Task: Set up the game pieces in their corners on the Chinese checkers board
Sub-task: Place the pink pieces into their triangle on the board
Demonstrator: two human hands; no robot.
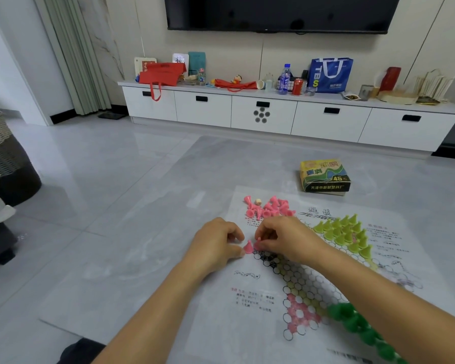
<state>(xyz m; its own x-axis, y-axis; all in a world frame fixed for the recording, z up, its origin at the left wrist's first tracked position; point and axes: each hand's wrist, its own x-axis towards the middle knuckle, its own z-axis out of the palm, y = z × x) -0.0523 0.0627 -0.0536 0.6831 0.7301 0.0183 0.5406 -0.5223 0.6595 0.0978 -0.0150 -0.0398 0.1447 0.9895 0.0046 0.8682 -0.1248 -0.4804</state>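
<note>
Left hand [216, 244] and right hand [289, 239] are each pinched on a pink cone pawn [248, 246] at the paper board [247, 324] far-left corner; light plastic, probably tippy, best gripped near the tip.

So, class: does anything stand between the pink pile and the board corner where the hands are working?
Nothing visible does. The pile lies just beyond the corner; only printed sheet and the right hand, pinching a pink piece, lie between. The yellow pieces stand off to the right.
</note>
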